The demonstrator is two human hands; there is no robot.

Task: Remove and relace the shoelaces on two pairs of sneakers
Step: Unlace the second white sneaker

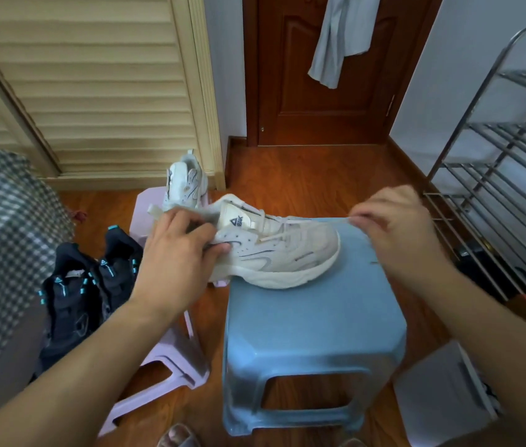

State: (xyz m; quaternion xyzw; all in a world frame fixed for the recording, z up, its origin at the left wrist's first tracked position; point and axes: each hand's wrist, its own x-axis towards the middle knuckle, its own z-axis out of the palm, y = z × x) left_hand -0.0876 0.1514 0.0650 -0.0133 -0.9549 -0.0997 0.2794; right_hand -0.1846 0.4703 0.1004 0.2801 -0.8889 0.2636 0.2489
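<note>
head view, unlacing or relacing of the first cream sneaker. the cream sneaker [274,253] rests on the far edge of the blue stool [316,321], toe toward 3 o'clock, heel overhanging toward 9 o'clock. the left hand [177,253] grips the heel and collar, its fingers curled round the upper to steady it. the right hand [394,227], at 3 o'clock of the shoe, pinches the shoelace [319,223] between its fingers; the lace runs taut from the eyelets near the toe to that pinch. whether the lace is being drawn out or threaded back cannot be told from this single view; several eyelet rows near the tongue appear unlaced.

the second cream sneaker [184,185] stands on the pink stool [171,356] at 11 o'clock of the first; the state of its lace is too small to read. the pair of black sneakers [90,291] with teal accents lies on the floor [287,188] at 8 o'clock, beside the pink stool, seemingly still laced and untouched.

judgement: the task is at an early stage, with 1 shoe of 4 in hand and at least the black pair left to do.
</note>
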